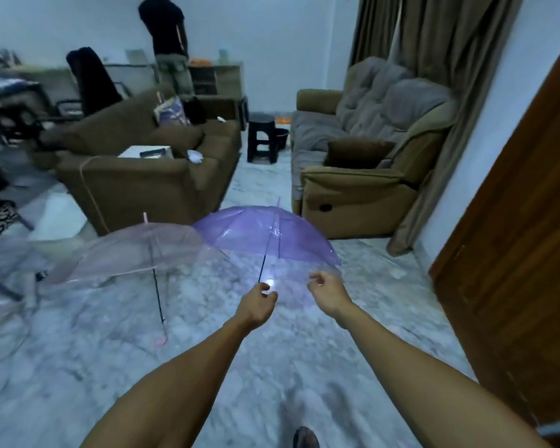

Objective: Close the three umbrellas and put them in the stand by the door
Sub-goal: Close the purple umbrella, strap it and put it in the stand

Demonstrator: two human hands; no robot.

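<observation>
Two bare arms reach forward: the left hand [259,303] pinches the handle end of an open purple umbrella [265,234], while the right hand [328,291] hovers just beside it, fingers loosely curled on nothing. Both sit over a pale marble floor [207,367] between brown sofas. A translucent pink umbrella [136,250] lies open to the left.

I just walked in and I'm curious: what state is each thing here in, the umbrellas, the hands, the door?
Purple umbrella: open, handle held.
Pink umbrella: open, lying tilted on the floor.
Left hand: closed on the purple umbrella's handle.
Right hand: loosely curled, holding nothing, beside the canopy edge.
Wooden door: open.
Third umbrella, stand: not in view.
</observation>
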